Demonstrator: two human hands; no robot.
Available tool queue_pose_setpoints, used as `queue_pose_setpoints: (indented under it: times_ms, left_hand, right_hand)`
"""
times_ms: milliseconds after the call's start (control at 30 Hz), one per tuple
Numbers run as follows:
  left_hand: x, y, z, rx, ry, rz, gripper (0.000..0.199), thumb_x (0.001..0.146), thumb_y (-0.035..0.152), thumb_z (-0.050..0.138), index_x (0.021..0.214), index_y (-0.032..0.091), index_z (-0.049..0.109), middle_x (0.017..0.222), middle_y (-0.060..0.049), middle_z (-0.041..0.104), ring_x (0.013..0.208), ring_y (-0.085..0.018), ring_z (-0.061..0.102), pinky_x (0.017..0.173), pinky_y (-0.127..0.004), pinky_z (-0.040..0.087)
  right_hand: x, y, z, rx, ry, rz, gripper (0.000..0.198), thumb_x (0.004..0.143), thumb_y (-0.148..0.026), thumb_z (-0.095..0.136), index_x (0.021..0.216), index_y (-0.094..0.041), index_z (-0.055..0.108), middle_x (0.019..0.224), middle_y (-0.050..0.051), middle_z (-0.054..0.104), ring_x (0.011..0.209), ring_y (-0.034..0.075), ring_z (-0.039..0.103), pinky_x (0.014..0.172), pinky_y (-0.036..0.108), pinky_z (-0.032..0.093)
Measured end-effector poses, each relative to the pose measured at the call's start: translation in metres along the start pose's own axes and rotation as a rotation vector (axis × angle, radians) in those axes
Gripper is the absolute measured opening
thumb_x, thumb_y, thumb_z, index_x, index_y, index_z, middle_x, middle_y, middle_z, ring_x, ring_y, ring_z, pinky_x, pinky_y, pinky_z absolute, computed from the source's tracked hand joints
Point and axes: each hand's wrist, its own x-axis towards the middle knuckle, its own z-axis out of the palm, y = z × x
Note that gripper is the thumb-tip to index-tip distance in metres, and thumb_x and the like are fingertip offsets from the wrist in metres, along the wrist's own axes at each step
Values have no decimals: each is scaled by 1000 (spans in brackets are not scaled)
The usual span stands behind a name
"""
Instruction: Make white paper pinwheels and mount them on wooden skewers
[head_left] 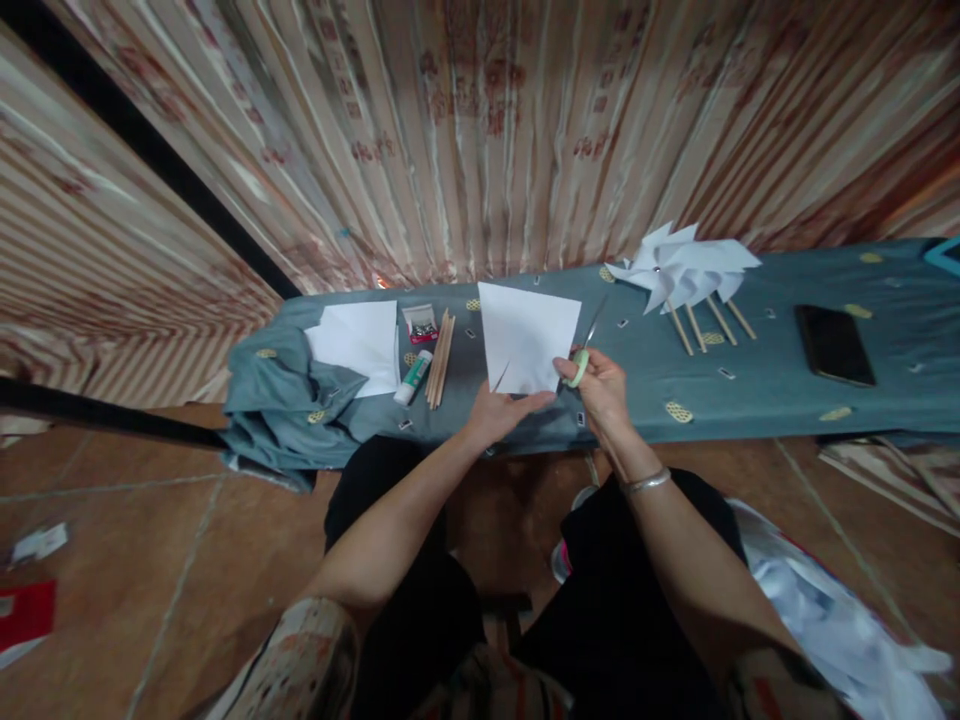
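Note:
A square sheet of white paper is held up over the bench, with a short slit at its lower left corner. My left hand grips its lower edge, the thumb stretched along it. In my right hand is a pair of scissors with pale green handles, the blades pointing up and away beside the paper's right edge. My right thumb lies near the sheet's lower right corner; whether it presses on the paper I cannot tell.
On the cloth-covered bench lie white sheets, a glue stick, a small red box of pins and several wooden sticks. Several paper pinwheels and a black phone lie rightward. A curtain hangs behind.

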Motion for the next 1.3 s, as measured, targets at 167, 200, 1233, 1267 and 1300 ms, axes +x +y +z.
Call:
queue_pose_setpoints:
  times_ms: [167, 200, 1233, 1267, 1300]
  left_hand:
    - [12, 2, 0, -2, 234, 31, 42, 77, 16, 66, 119, 21, 65, 117, -6, 71, 116, -24, 63, 109, -38, 42]
    - [15, 1, -1, -31, 263, 36, 43, 77, 15, 65, 120, 20, 64, 116, -6, 72, 114, -23, 64, 108, -38, 43]
    - [35, -18, -53, -126, 509, 40, 60, 61, 30, 82, 116, 11, 64, 105, -12, 74, 98, -26, 69, 93, -40, 54]
    - [35, -19, -52, -110, 494, 31, 60, 62, 31, 82, 117, 12, 64, 105, -11, 74, 99, -26, 69, 93, -41, 54]
    - [35, -20, -53, -91, 480, 22, 60, 63, 32, 82, 117, 13, 64, 106, -11, 74, 100, -27, 69, 94, -41, 53]
  right_hand:
    - [-2, 0, 5, 33, -22, 21, 45, 40, -35, 89, 73, -19, 63, 58, -7, 60, 53, 9, 50, 55, 23, 40]
    - [-2, 1, 4, 31, -28, 28, 45, 40, -35, 89, 73, -19, 62, 58, -7, 60, 53, 8, 50, 54, 23, 40]
    - [-56, 5, -2, -370, -823, 311, 50, 68, -61, 74, 93, -18, 67, 78, 5, 73, 63, 13, 61, 55, 23, 45]
    - [-55, 6, -1, -368, -819, 311, 50, 68, -61, 74, 94, -19, 67, 78, 5, 73, 63, 13, 62, 55, 23, 45]
    - [-54, 7, -1, -366, -817, 309, 50, 69, -61, 73, 94, -19, 67, 78, 5, 74, 63, 13, 62, 55, 23, 45]
